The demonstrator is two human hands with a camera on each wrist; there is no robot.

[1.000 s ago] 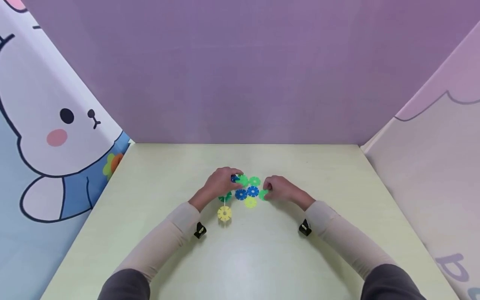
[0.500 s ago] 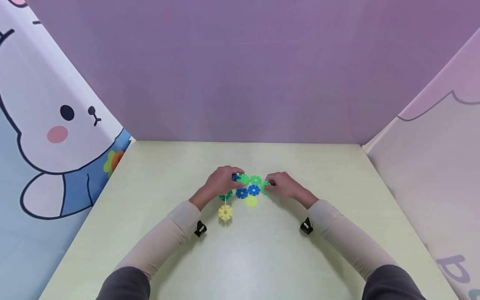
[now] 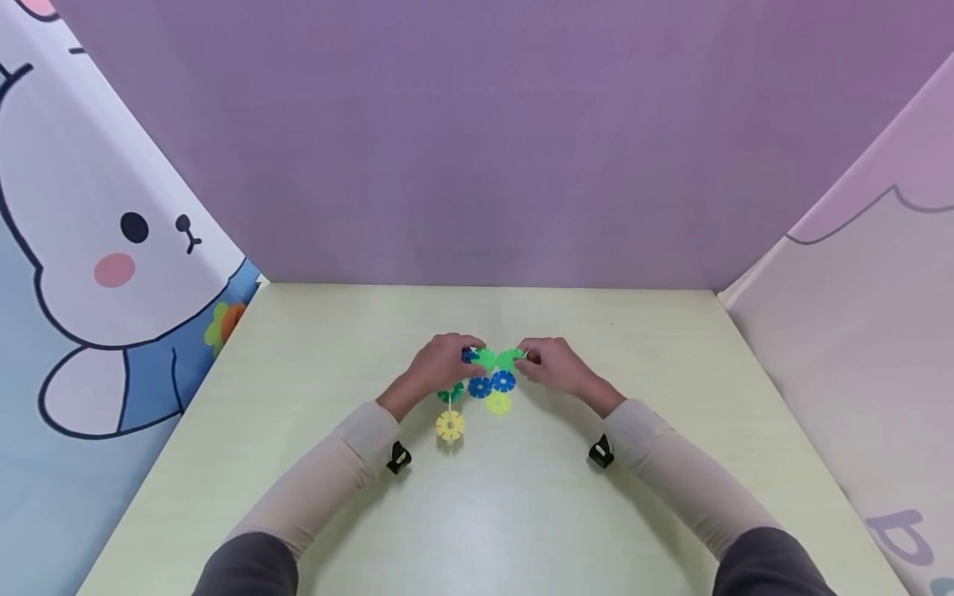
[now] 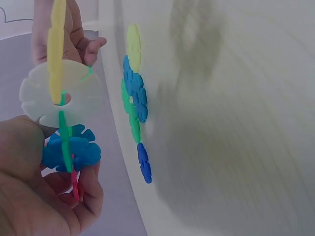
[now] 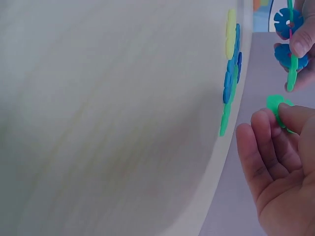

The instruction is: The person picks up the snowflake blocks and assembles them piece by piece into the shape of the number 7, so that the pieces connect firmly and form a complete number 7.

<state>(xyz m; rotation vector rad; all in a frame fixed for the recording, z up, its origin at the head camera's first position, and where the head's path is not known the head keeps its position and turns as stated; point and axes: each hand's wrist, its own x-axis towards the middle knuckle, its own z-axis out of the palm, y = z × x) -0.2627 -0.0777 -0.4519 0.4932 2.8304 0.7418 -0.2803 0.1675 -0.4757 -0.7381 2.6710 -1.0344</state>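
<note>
My left hand (image 3: 444,362) holds a joined chain of notched snowflake discs above the table. In the left wrist view the chain has a yellow disc (image 4: 56,44), a white disc (image 4: 37,93), a green disc (image 4: 65,147), blue discs (image 4: 88,153) and a pink disc (image 4: 75,186). The right wrist view shows another green disc (image 5: 292,73) at the chain's end by the fingers. My right hand (image 3: 555,364) pinches a loose green disc (image 5: 273,104) between thumb and forefinger. A small gap separates it from the chain.
Several loose discs lie flat on the table (image 3: 477,513) beneath the hands: blue discs (image 3: 503,381), a yellow-green disc (image 3: 498,404), green discs (image 4: 134,123) and a dark blue disc (image 4: 144,163). A purple panel (image 3: 477,165) stands behind the table.
My right hand has raised the green disc from the table and brought it leftward, close to the chain. The left hand stays nearly still with the chain.
</note>
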